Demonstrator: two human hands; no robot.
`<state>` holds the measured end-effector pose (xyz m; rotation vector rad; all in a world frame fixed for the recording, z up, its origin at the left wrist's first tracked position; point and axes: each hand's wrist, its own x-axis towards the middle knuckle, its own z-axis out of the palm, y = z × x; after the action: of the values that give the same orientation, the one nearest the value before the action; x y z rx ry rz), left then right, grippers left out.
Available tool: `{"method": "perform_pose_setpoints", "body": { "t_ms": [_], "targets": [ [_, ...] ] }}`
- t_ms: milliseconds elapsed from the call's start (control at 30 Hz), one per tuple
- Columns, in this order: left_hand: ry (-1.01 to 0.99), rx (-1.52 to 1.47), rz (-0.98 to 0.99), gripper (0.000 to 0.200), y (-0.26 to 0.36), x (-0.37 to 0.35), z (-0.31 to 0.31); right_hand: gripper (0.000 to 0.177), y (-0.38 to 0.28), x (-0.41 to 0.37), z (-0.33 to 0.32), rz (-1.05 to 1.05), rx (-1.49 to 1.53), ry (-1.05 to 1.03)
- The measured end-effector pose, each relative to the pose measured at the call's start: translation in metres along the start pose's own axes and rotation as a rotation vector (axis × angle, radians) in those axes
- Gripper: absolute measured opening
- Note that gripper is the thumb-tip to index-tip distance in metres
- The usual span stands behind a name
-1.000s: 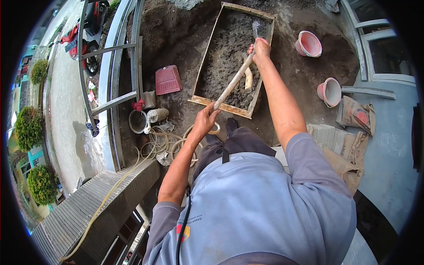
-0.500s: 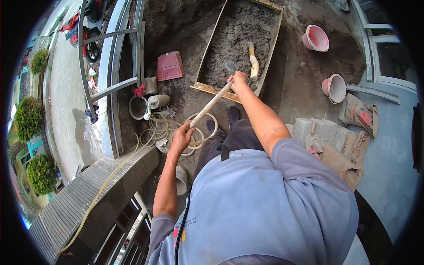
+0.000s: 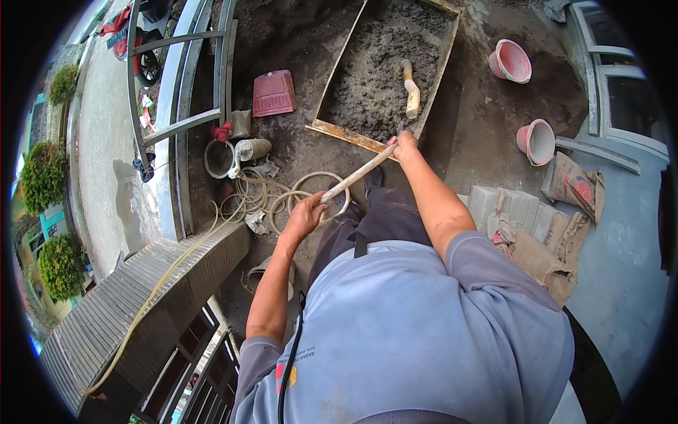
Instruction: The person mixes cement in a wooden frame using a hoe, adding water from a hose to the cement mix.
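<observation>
A pale wooden handle (image 3: 361, 173) runs diagonally in front of my body, its upper end at the near edge of a mixing trough (image 3: 346, 136). My left hand (image 3: 305, 215) is wrapped round its lower end. Farther up, my right hand (image 3: 405, 145) grips the same handle at the trough's near right corner. The tool's head is mostly hidden beyond my right hand. Wet grey mortar (image 3: 378, 78) fills the trough, and a second, curved wooden handle (image 3: 412, 95) sticks up from it.
Coiled hose (image 3: 265, 198) lies by my feet. Two pinkish buckets (image 3: 510, 61) (image 3: 537, 143) stand right of the trough. Grey blocks (image 3: 484, 205) and paper sacks (image 3: 537, 258) are at the right. A red dustpan-like tray (image 3: 274, 93), a round container (image 3: 219, 158) and a metal frame (image 3: 180, 127) are left.
Both hands have shifted right with the handle, my right hand also nearer my body. The tool's head, visible over the mortar before, is now mostly hidden.
</observation>
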<state>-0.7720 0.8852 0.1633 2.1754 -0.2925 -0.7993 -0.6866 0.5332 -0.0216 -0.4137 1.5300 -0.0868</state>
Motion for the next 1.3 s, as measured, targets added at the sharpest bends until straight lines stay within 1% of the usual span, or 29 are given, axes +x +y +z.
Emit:
{"method": "perform_pose_setpoints", "body": {
  "t_ms": [67, 100, 133, 200, 267, 333, 367, 467, 500, 533, 567, 600, 700, 833, 900, 1000, 1100, 1167, 1200, 1233, 1267, 1300],
  "targets": [
    [-0.025, -0.001, -0.084, 0.042, 0.013, -0.017, -0.016, 0.012, 0.025, 0.013, 0.018, 0.037, -0.037, -0.054],
    [0.01, -0.019, -0.075, 0.041, -0.003, -0.024, -0.014, 0.012, 0.033, 0.006, 0.029, 0.061, -0.069, -0.064],
    [0.031, -0.038, -0.096, 0.04, -0.005, -0.03, -0.018, 0.013, 0.041, -0.004, 0.041, 0.085, -0.101, -0.071],
    [0.072, -0.079, -0.136, 0.039, -0.006, -0.038, -0.022, 0.013, 0.051, -0.021, 0.059, 0.116, -0.162, -0.154],
    [0.092, -0.023, -0.153, 0.039, 0.002, -0.038, -0.027, 0.017, 0.054, -0.032, 0.078, 0.06, -0.173, -0.206],
    [0.103, 0.032, -0.198, 0.04, 0.012, -0.035, -0.026, 0.021, 0.042, -0.056, 0.092, -0.016, -0.148, -0.279],
    [0.117, 0.012, -0.182, 0.04, 0.012, -0.032, -0.023, 0.011, 0.035, -0.066, 0.1, -0.062, -0.188, -0.289],
    [0.156, -0.046, -0.127, 0.04, 0.014, -0.015, -0.014, 0.013, 0.005, -0.086, 0.112, -0.166, -0.223, -0.328],
    [0.164, -0.063, -0.112, 0.04, 0.017, -0.008, -0.012, 0.02, -0.006, -0.092, 0.112, -0.204, -0.186, -0.341],
    [0.17, -0.08, -0.098, 0.04, 0.021, -0.002, -0.011, 0.019, -0.02, -0.099, 0.115, -0.244, -0.195, -0.321],
    [0.134, -0.045, -0.122, 0.04, 0.024, 0.005, -0.011, 0.018, -0.033, -0.105, 0.115, -0.28, -0.206, -0.3],
    [0.143, -0.053, -0.093, 0.041, 0.028, 0.012, -0.011, 0.017, -0.043, -0.107, 0.115, -0.314, -0.215, -0.281],
    [0.169, -0.039, 0.012, 0.043, 0.04, 0.035, -0.01, 0.018, -0.079, -0.094, 0.11, -0.318, -0.164, -0.239],
    [0.164, -0.091, 0.079, 0.043, 0.052, 0.057, -0.006, 0.019, -0.112, -0.103, 0.113, -0.355, -0.121, -0.22],
    [0.164, -0.093, 0.102, 0.043, 0.061, 0.067, -0.005, 0.019, -0.127, -0.114, 0.117, -0.401, -0.11, -0.297],
    [0.136, -0.077, 0.072, 0.044, 0.076, 0.081, -0.002, 0.017, -0.145, -0.131, 0.125, -0.473, -0.085, -0.382],
    [0.148, -0.139, 0.073, 0.043, 0.088, 0.089, 0.004, 0.02, -0.162, -0.153, 0.135, -0.56, -0.059, -0.475],
    [0.161, -0.141, 0.075, 0.04, 0.098, 0.1, 0.004, 0.022, -0.171, -0.143, 0.14, -0.609, 0.005, -0.534],
    [0.172, -0.13, 0.074, 0.039, 0.099, 0.104, 0.006, 0.023, -0.174, -0.129, 0.143, -0.652, 0.017, -0.519],
    [0.215, -0.136, 0.12, 0.038, 0.092, 0.112, 0.014, 0.024, -0.179, -0.126, 0.143, -0.631, 0.03, -0.49],
    [0.213, -0.147, 0.142, 0.038, 0.086, 0.118, 0.017, 0.025, -0.182, -0.127, 0.142, -0.608, 0.074, -0.48],
    [0.185, -0.156, 0.101, 0.038, 0.09, 0.121, 0.015, 0.024, -0.186, -0.121, 0.14, -0.663, 0.05, -0.475]
  ]
}}
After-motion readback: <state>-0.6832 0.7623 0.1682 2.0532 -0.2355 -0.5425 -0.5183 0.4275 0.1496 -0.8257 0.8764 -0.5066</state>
